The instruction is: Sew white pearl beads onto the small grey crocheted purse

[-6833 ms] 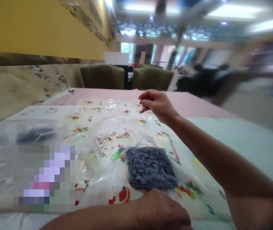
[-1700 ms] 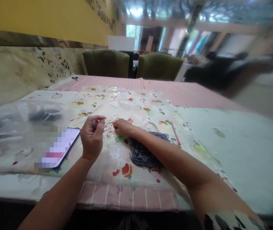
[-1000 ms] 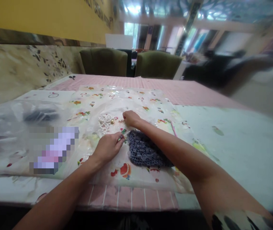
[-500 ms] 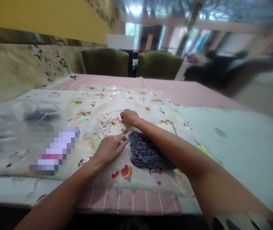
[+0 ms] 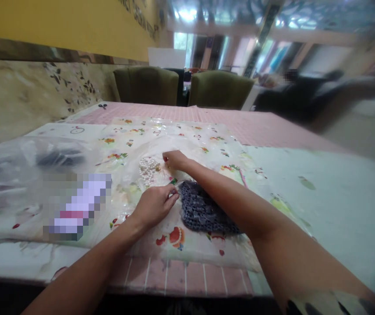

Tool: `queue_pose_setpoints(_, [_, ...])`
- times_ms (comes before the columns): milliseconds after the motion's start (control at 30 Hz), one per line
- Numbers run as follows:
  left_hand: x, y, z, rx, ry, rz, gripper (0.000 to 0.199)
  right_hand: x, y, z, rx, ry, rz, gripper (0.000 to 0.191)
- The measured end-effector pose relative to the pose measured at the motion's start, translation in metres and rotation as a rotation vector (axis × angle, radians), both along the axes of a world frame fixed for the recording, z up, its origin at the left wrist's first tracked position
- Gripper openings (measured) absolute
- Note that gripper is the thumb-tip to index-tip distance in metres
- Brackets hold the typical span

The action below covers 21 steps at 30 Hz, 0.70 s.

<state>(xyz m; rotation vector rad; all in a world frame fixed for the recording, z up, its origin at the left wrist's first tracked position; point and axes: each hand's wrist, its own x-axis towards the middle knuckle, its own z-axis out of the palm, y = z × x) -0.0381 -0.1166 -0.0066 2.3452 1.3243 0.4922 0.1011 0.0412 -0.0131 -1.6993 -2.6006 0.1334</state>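
Observation:
A grey crochet piece lies on a floral plastic sheet on the table. My left hand rests just left of it, with thumb and forefinger pinched at its near-left corner. My right hand reaches across above the crochet. Its fingertips are curled down on the sheet beside a small pile of white pearls. Whether they hold a pearl is hidden. A small green item lies between my two hands.
A phone lies left of my left hand, with a crumpled clear plastic bag beyond it. A pink hook lies right of my forearm. Small scissors sit at the far left edge. Two green chairs stand behind the table.
My left hand came down from the pearls to the corner of the crochet piece. My right hand shifted slightly left toward the pearls. The view barely moved in the last second.

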Motion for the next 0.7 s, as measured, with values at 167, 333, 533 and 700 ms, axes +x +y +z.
queue_pose_setpoints(167, [0.000,0.001,0.000,-0.007,-0.008,0.021,0.023,0.012,0.002,0.003,0.009,0.015,0.012,0.027])
queue_pose_setpoints(333, [0.000,0.002,-0.001,-0.016,-0.009,0.016,0.023,0.018,0.001,0.001,0.008,0.029,0.009,0.026])
queue_pose_setpoints(533, [0.000,0.002,-0.001,-0.016,-0.032,0.014,0.023,0.024,0.001,0.000,0.007,0.049,-0.059,0.030])
queue_pose_setpoints(700, [0.000,0.002,-0.002,-0.010,-0.032,0.012,0.022,0.026,0.002,0.003,-0.035,0.036,-0.081,0.024])
